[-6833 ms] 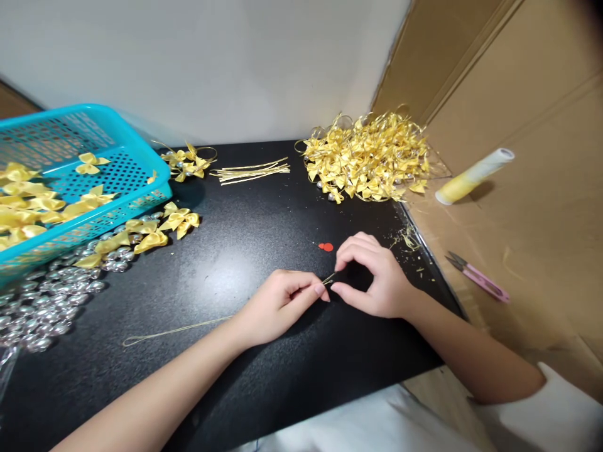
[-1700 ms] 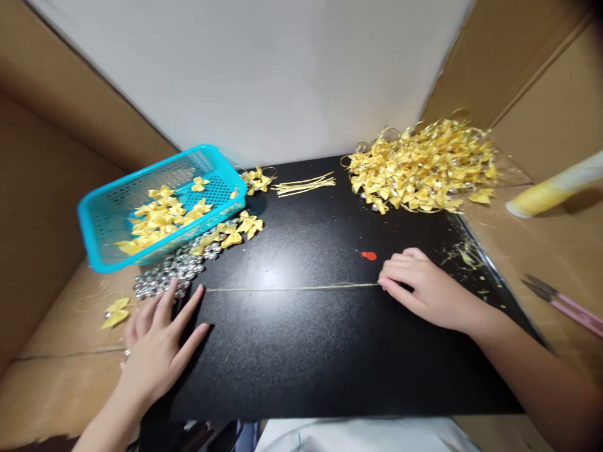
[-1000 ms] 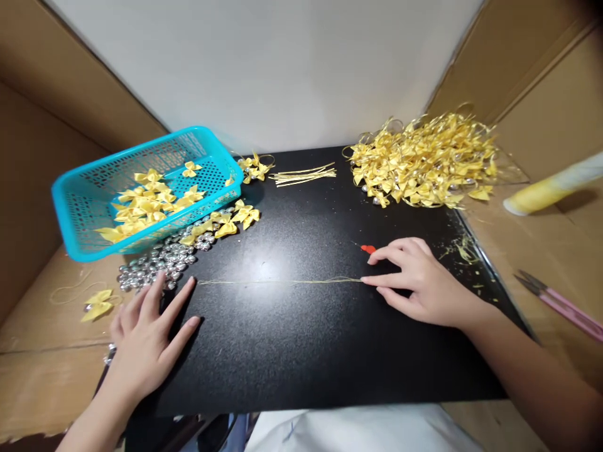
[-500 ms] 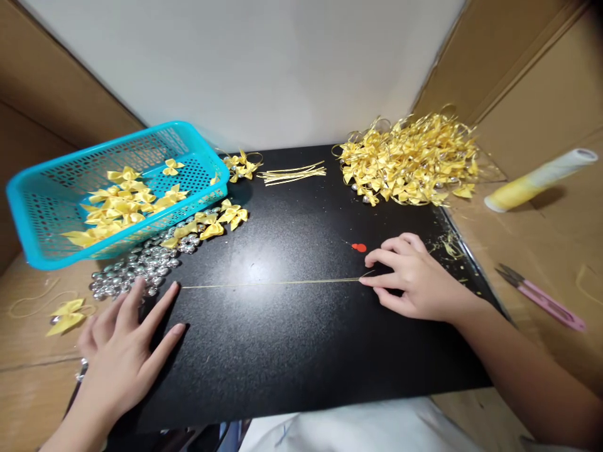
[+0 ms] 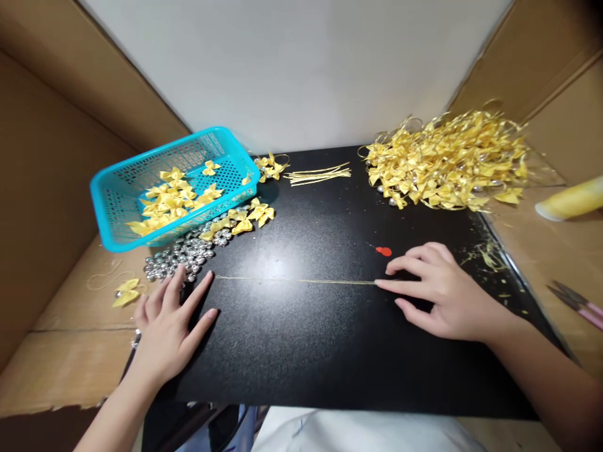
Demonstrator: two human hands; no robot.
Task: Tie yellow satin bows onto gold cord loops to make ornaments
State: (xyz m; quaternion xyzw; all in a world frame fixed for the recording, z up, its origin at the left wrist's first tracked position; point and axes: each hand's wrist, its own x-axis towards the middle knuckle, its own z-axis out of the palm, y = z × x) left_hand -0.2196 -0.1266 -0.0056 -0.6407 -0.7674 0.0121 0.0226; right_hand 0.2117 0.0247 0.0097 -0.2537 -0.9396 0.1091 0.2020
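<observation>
A thin gold thread [image 5: 301,280] lies stretched nearly straight across the black tabletop [image 5: 282,351]. At its left end, the index fingertip of my left hand [image 5: 169,323] rests on or right beside it, the fingers spread and nothing held. My right hand [image 5: 438,292] has its index fingertip down on the thread's right end, with the thumb apart and the other fingers bent. A small red tab [image 5: 384,251] with a thin dark wire lies just beyond the right fingers. Silver beads [image 5: 181,254] are heaped beyond my left hand, with a yellow bow [image 5: 126,292] to its left.
A turquoise basket [image 5: 101,207] of yellow bows stands at the back left. Cut gold cords [image 5: 320,174] lie at the back middle, and a heap of finished bows [image 5: 447,163] at the back right. Pink-handled snips [image 5: 577,301] and a yellow-white tube [image 5: 572,198] are far right.
The view has turned, so everything sits further right in it. My right thumb has moved away from the index finger. The thread stays stretched between both hands.
</observation>
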